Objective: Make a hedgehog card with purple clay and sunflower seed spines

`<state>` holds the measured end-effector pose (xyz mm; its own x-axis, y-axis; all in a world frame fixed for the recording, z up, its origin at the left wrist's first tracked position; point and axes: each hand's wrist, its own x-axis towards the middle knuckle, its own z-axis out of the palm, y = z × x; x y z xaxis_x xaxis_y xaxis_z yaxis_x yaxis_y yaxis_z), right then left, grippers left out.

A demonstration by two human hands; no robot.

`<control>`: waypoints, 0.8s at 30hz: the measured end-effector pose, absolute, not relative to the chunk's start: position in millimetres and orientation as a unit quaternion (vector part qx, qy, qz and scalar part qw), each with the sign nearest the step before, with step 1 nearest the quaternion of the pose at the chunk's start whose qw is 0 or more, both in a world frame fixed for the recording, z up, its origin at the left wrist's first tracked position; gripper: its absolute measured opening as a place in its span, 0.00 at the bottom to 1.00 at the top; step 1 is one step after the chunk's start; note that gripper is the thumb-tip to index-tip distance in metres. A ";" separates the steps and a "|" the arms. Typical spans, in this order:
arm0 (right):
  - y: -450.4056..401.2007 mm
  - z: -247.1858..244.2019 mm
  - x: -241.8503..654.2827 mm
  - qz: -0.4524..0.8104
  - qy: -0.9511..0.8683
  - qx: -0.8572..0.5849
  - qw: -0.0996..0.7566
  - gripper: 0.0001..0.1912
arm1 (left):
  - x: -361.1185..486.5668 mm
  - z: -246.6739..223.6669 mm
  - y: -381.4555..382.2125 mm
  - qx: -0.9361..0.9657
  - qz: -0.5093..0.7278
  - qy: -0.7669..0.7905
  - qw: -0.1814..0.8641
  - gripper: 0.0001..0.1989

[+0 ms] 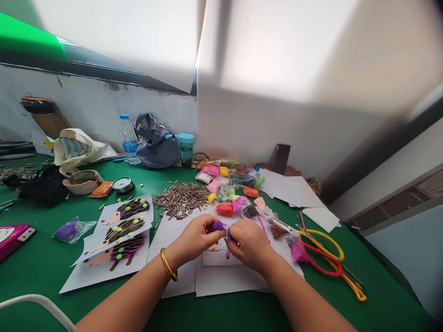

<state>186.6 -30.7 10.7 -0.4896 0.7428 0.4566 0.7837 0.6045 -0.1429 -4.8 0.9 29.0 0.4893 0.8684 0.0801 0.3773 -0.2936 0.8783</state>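
Fingers of the left hand (194,236) are pinched on a purple lump (218,225), apparently modelling clay; those of the right hand (251,243) are curled on its clear film (227,228). Lump held above white paper (221,283) on the counter (377,258). Judged light, soft, easily dented; film possibly slippery. Hold best taken at film edges, clay left unsqueezed.

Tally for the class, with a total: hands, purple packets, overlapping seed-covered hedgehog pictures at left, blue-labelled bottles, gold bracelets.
Hands: 2 (left hand, right hand)
Purple packets: 2 (held packet, loose packet)
Hedgehog pictures: 3 (upper picture, middle picture, lower picture)
Blue-labelled bottle: 1
Gold bracelet: 1
Total: 9
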 end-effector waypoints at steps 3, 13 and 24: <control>-29.1 13.6 193.6 0.005 -0.834 -0.487 0.260 0.10 | -4.1 26.8 2.2 0.706 0.356 0.421 0.444 0.06; -19.0 12.3 218.3 0.054 -0.767 -0.561 0.306 0.25 | -8.4 26.4 4.8 0.544 0.417 0.388 0.616 0.17; 9.4 8.7 272.3 -0.105 -0.625 -0.754 0.172 0.14 | -9.0 23.9 1.8 0.437 0.397 0.313 0.744 0.26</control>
<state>272.3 9.4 8.7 0.1959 0.9065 0.3740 0.9790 -0.1589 -0.1276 -9.0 1.8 23.9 0.4883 0.8644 -0.1195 -0.3166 0.3031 0.8988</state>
